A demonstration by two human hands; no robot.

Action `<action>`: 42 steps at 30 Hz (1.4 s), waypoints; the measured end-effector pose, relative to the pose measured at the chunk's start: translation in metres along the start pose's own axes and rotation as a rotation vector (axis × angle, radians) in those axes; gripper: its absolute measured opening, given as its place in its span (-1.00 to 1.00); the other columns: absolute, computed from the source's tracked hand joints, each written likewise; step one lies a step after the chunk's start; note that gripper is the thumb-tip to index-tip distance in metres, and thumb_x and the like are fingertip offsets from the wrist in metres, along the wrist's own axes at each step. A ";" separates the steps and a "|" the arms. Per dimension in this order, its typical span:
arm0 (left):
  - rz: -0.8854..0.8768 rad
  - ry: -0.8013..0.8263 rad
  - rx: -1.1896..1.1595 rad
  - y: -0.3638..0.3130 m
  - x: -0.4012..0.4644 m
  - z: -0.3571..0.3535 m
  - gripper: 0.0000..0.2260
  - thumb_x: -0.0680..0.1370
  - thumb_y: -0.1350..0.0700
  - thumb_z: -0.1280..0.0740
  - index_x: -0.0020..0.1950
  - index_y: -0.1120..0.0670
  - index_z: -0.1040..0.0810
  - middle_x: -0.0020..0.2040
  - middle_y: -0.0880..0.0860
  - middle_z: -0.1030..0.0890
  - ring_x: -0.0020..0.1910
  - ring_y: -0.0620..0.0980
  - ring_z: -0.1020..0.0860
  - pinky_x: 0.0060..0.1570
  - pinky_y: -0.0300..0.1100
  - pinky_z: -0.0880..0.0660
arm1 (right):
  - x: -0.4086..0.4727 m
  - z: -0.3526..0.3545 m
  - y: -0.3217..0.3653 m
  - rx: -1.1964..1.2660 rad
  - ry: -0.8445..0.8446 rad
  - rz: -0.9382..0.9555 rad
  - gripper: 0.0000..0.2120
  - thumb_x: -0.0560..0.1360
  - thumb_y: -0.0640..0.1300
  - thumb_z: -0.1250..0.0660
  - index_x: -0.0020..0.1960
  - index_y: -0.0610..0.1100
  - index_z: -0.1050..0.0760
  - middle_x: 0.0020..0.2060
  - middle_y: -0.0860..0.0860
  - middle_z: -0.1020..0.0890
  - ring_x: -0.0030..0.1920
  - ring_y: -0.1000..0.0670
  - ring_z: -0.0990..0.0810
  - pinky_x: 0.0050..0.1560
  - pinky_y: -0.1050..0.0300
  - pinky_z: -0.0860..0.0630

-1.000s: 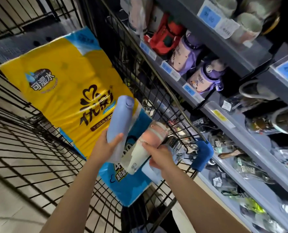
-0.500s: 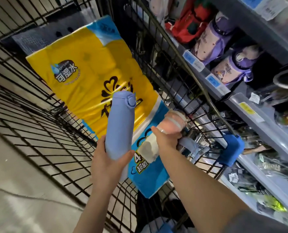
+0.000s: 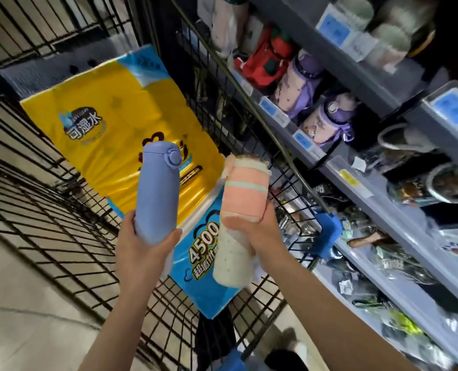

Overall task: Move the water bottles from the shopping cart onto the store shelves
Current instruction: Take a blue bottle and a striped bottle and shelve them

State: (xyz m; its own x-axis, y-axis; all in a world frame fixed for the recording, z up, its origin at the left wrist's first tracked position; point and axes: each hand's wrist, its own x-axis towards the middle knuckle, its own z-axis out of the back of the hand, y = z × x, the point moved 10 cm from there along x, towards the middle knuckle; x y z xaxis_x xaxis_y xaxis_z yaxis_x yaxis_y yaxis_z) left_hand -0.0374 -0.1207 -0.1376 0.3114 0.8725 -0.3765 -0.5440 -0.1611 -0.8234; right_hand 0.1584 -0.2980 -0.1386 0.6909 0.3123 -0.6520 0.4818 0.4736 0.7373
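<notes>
Both bottles have risen clear of the cart: left hand grips the blue bottle, right hand the pink bottle; 2 ready for the shelf beyond the right fingers

I can read print only on the yellow and blue tissue pack lying in the wire cart. At the centre left of the frame its dark badge says "可湿水". Lower, on its blue end near the middle of the frame, I read "4500" in large white digits, with "超值" beneath, partly covered. The blue price tags on the shelf edges at the upper right are too blurred for me to read.
</notes>
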 end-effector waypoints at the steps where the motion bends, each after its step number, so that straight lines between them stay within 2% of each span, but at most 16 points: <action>1: -0.018 -0.001 0.010 -0.002 -0.001 0.000 -0.27 0.28 0.11 -0.60 0.37 0.03 -0.36 0.10 -0.01 -0.48 0.03 0.06 -0.51 -0.04 -0.06 -0.44 | -0.008 0.007 0.005 -0.021 0.018 0.023 -0.30 0.25 -0.24 -0.59 0.25 0.01 -0.29 0.07 0.04 -0.54 0.04 0.01 -0.55 -0.06 0.08 -0.52; 5: -0.092 -0.026 0.039 -0.017 -0.021 -0.002 -0.26 0.25 0.10 -0.62 0.35 0.04 -0.36 0.09 -0.03 -0.46 0.04 0.07 -0.49 -0.06 -0.07 -0.41 | -0.041 0.036 0.015 -0.052 0.075 0.104 -0.15 0.09 -0.14 -0.63 0.28 0.07 -0.31 0.10 0.07 -0.58 0.08 0.05 -0.58 0.06 0.06 -0.56; 9: -0.151 -0.044 -0.052 -0.036 -0.065 -0.012 -0.31 0.15 -0.04 -0.60 0.19 -0.09 -0.36 0.02 -0.04 -0.48 -0.02 0.04 -0.49 -0.06 -0.11 -0.39 | -0.076 0.073 0.027 0.075 0.111 0.231 -0.18 -0.06 -0.05 -0.58 0.16 0.12 -0.38 0.03 0.10 -0.62 -0.03 0.18 -0.63 -0.18 0.32 -0.54; 11: -0.187 -0.054 -0.099 -0.049 -0.092 -0.019 -0.31 0.07 -0.16 -0.51 0.15 -0.11 -0.37 -0.04 -0.11 -0.50 -0.08 -0.08 -0.51 -0.12 -0.16 -0.40 | -0.090 0.100 0.030 0.109 0.111 0.286 -0.17 -0.07 0.02 -0.56 0.18 0.13 -0.40 0.03 0.10 -0.64 -0.01 0.13 -0.64 -0.18 0.27 -0.56; 15: -0.252 -0.029 -0.175 -0.067 -0.146 -0.040 -0.35 0.09 -0.03 -0.53 0.14 -0.12 -0.39 -0.06 -0.26 -0.51 -0.13 -0.41 -0.50 -0.21 -0.36 -0.38 | -0.116 0.165 0.022 0.146 0.074 0.384 -0.20 -0.07 0.05 -0.55 0.17 0.17 -0.42 -0.04 0.20 -0.66 -0.03 0.15 -0.64 -0.17 0.23 -0.57; 18: -0.289 -0.010 -0.173 -0.076 -0.192 -0.062 -0.31 0.05 -0.15 -0.52 0.14 -0.21 -0.37 -0.03 -0.28 -0.52 -0.08 -0.22 -0.54 -0.11 -0.18 -0.43 | -0.135 0.223 -0.005 0.209 0.019 0.410 -0.14 -0.08 0.05 -0.57 0.21 0.12 -0.42 0.01 0.13 -0.67 0.02 0.08 -0.65 -0.10 0.13 -0.61; 19: -0.302 0.001 -0.154 -0.082 -0.211 -0.071 -0.33 0.08 -0.12 -0.56 0.12 -0.23 -0.36 -0.03 -0.29 -0.50 -0.08 -0.17 -0.54 -0.11 -0.16 -0.42 | -0.143 0.245 -0.019 0.230 -0.009 0.405 -0.10 -0.08 0.05 -0.58 0.25 0.06 -0.42 0.04 0.05 -0.67 0.06 -0.01 -0.64 -0.04 0.00 -0.62; 21: -0.365 0.041 -0.143 -0.093 -0.250 -0.096 -0.38 0.17 0.12 -0.65 0.01 -0.24 -0.36 -0.07 -0.29 -0.48 -0.16 -0.31 -0.52 -0.19 -0.24 -0.39 | -0.163 0.289 -0.043 0.290 -0.051 0.410 -0.06 -0.07 0.02 -0.58 0.29 -0.06 -0.42 0.05 -0.08 -0.66 0.07 -0.14 -0.64 -0.02 -0.14 -0.60; 24: -0.446 0.177 -0.114 -0.107 -0.311 -0.147 -0.40 0.22 0.27 -0.63 -0.02 -0.22 -0.39 -0.08 -0.26 -0.53 -0.21 -0.38 -0.51 -0.20 -0.22 -0.36 | -0.206 0.365 -0.077 0.364 -0.136 0.469 -0.20 0.03 -0.01 -0.54 0.26 -0.06 -0.44 0.01 -0.08 -0.67 0.00 -0.11 -0.66 -0.12 0.02 -0.59; 26: -0.452 0.280 -0.135 -0.107 -0.348 -0.185 -0.45 0.22 0.21 -0.63 0.03 -0.18 -0.46 -0.03 -0.12 -0.62 -0.15 -0.21 -0.58 -0.17 -0.15 -0.42 | -0.234 0.423 -0.104 0.403 -0.235 0.484 -0.28 0.07 -0.01 -0.52 0.22 -0.04 -0.47 -0.02 -0.05 -0.68 -0.02 -0.09 -0.67 -0.15 0.05 -0.58; 29: -0.476 0.389 -0.163 -0.112 -0.408 -0.242 -0.36 0.12 -0.06 -0.59 0.15 -0.14 -0.46 0.03 -0.11 -0.62 -0.04 0.03 -0.59 -0.10 0.01 -0.48 | -0.270 0.506 -0.140 0.438 -0.387 0.502 -0.36 0.11 -0.04 -0.50 0.19 -0.03 -0.49 -0.01 -0.12 -0.66 0.01 -0.21 -0.64 -0.07 -0.20 -0.60; 31: -0.520 0.446 -0.159 -0.125 -0.450 -0.277 -0.27 0.08 -0.12 -0.58 0.20 -0.15 -0.41 0.01 -0.18 -0.56 -0.04 0.02 -0.56 -0.09 -0.03 -0.43 | -0.296 0.556 -0.157 0.478 -0.510 0.509 -0.36 0.07 -0.01 -0.48 0.15 0.02 -0.49 -0.01 -0.13 -0.65 -0.02 -0.24 -0.63 -0.11 -0.24 -0.55; 34: -0.609 0.537 -0.101 -0.147 -0.504 -0.331 -0.28 0.21 0.06 -0.64 0.29 -0.03 -0.39 0.04 -0.07 -0.51 0.01 0.05 -0.51 -0.10 -0.10 -0.39 | -0.329 0.622 -0.179 0.565 -0.660 0.521 -0.16 0.00 0.05 -0.50 0.26 -0.10 -0.43 0.05 -0.15 -0.65 -0.02 -0.18 -0.63 -0.05 -0.14 -0.57; 36: -0.661 0.607 -0.093 -0.164 -0.531 -0.363 -0.25 0.16 -0.03 -0.63 0.28 -0.02 -0.40 0.05 -0.07 -0.53 0.02 0.03 -0.51 -0.13 -0.11 -0.44 | -0.342 0.656 -0.189 0.640 -0.709 0.532 -0.08 0.00 0.05 -0.54 0.30 -0.23 -0.40 0.06 -0.25 -0.62 -0.07 -0.18 -0.61 -0.07 -0.07 -0.57; 39: -0.736 0.659 -0.103 -0.189 -0.559 -0.402 -0.17 0.08 -0.16 -0.56 0.29 0.04 -0.42 0.08 -0.04 -0.54 0.02 0.01 -0.51 -0.15 -0.18 -0.40 | -0.345 0.691 -0.197 0.722 -0.742 0.524 -0.01 -0.04 0.10 -0.64 0.30 -0.20 -0.40 0.07 -0.28 -0.60 -0.07 -0.21 -0.61 -0.03 -0.20 -0.56; 42: -0.760 0.732 -0.127 -0.205 -0.572 -0.437 -0.22 0.06 -0.18 -0.52 0.24 -0.13 -0.38 0.10 -0.14 -0.50 0.01 -0.11 -0.48 -0.15 -0.27 -0.38 | -0.333 0.712 -0.193 0.746 -0.750 0.526 -0.01 -0.08 0.14 -0.65 0.26 -0.19 -0.43 -0.01 -0.21 -0.64 -0.10 -0.19 -0.62 -0.03 -0.18 -0.56</action>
State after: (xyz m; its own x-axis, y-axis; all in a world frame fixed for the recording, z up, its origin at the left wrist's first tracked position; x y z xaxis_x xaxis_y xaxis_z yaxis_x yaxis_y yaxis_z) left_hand 0.2367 -0.7878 0.0610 0.9513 0.2809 0.1269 0.0628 0.2262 -0.9720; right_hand 0.2190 -1.0799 0.0624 0.9224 -0.3545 -0.1535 0.0669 -0.2448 0.9673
